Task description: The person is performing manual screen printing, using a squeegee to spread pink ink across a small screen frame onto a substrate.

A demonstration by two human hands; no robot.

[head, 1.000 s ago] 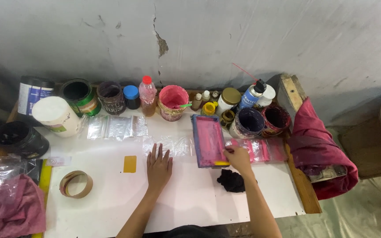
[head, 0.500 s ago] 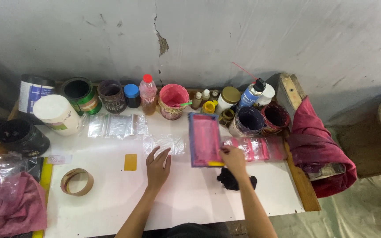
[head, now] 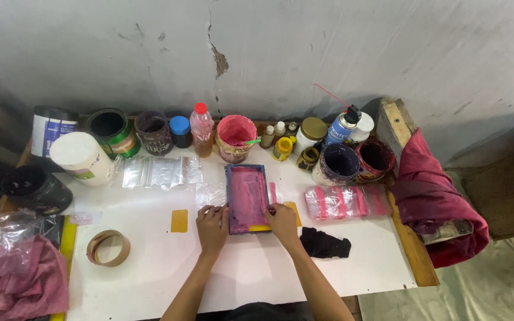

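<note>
A small blue-framed printing screen (head: 247,196), coated in pink ink, lies flat on the white table (head: 162,279). My left hand (head: 212,227) holds its lower left corner. My right hand (head: 282,221) holds its lower right edge. A clear plastic bag (head: 211,194) sticks out from under the frame's left side. A yellow patch shows at the frame's near edge.
Paint cans, jars and bottles line the wall, with a pink ink pot (head: 236,137) behind the frame. Clear bags (head: 160,172) lie left, pink-printed bags (head: 343,201) right. A black rag (head: 325,244), tape roll (head: 109,248), yellow square (head: 179,220) and red cloth (head: 435,196) surround.
The frame has shifted left toward the table's middle. My left hand moved from flat on the table onto the frame's corner; my right hand followed along its right edge.
</note>
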